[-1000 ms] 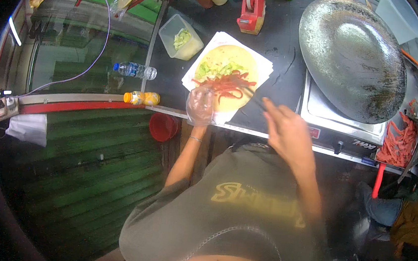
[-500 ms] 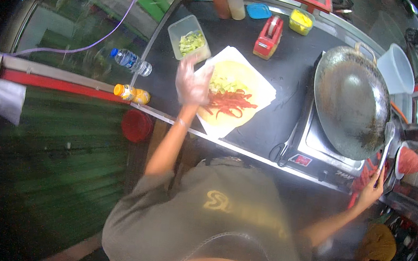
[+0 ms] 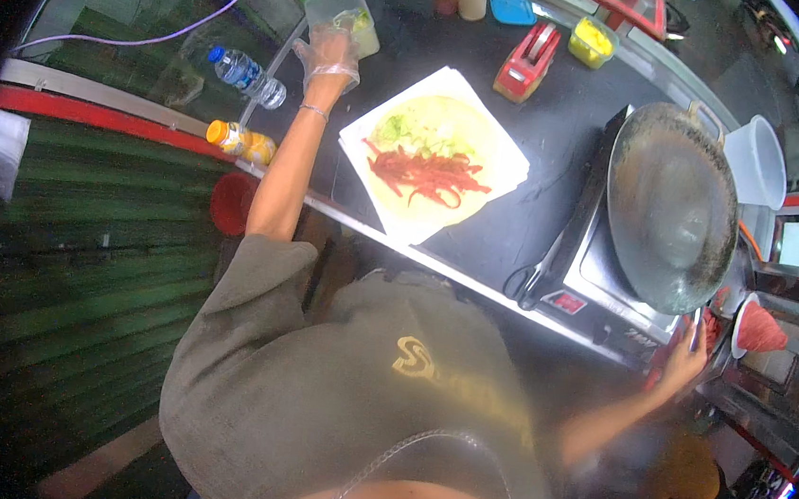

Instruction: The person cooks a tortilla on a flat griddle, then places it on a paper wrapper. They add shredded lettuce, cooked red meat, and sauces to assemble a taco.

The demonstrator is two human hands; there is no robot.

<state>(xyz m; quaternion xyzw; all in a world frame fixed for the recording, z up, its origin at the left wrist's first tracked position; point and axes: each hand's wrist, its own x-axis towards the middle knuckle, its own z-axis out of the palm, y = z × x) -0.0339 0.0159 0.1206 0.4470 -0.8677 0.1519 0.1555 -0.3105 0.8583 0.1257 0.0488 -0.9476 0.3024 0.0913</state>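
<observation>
My left hand [image 3: 329, 51], in a clear plastic glove, reaches over the clear plastic tub [image 3: 368, 40] of chopped lettuce [image 3: 353, 21]. Its fingertips are hidden in the tub, so I cannot tell whether it grips anything. Nearer me lies a round yellow flatbread [image 3: 484, 157] on white paper [image 3: 402, 223]. Across the flatbread are pale green shredded lettuce [image 3: 429, 129] and red strips [image 3: 425, 173]. Down at the right, beside the stove, my right hand [image 3: 680, 360] is closed around the handle of a metal utensil [image 3: 696, 325]; most of that utensil is hidden.
A large dark wok [image 3: 674, 207] sits tilted on the stove [image 3: 597, 267]. Scissors [image 3: 525, 281] lie beside it. A red tape dispenser [image 3: 528, 61], a yellow-filled tub [image 3: 591, 43] and a blue lid [image 3: 513, 9] are at the back. Two bottles [image 3: 246, 76] [image 3: 243, 142] stand left.
My left hand has moved from beside the flatbread up and left to the lettuce tub. My right hand has come lower and left, with the metal utensil still in it.
</observation>
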